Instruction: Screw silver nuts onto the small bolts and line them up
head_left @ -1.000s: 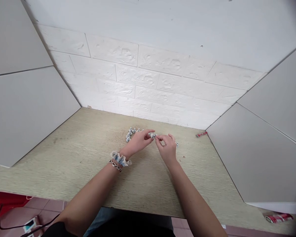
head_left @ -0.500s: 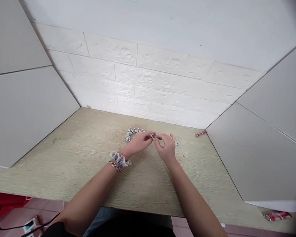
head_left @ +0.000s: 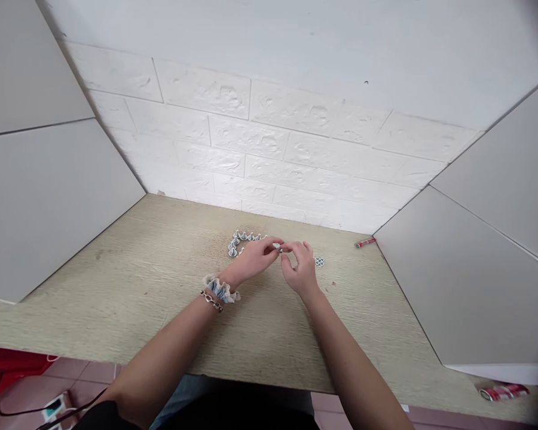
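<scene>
My left hand (head_left: 255, 260) and my right hand (head_left: 299, 270) meet above the tabletop, their fingertips pinching a small silver metal fastener (head_left: 280, 249) between them. The fingers hide most of it. Just beyond my left hand, a curved row of similar silver fasteners (head_left: 237, 242) lies on the surface. A small cluster of them (head_left: 319, 261) sits beside my right hand. My left wrist wears a blue-and-white scrunchie (head_left: 220, 289) and a silver chain bracelet (head_left: 212, 302).
The pale wood-grain tabletop (head_left: 116, 292) ends at a white brick-pattern wall (head_left: 246, 155), with grey panels (head_left: 49, 203) on the left and right. A small red cylinder (head_left: 365, 242) lies by the right panel. A red-and-white crumpled can (head_left: 503, 392) sits at the near right corner.
My hands have drawn slightly closer together, and my fingers now cover more of the silver fastener. The camera view has shifted only a little.
</scene>
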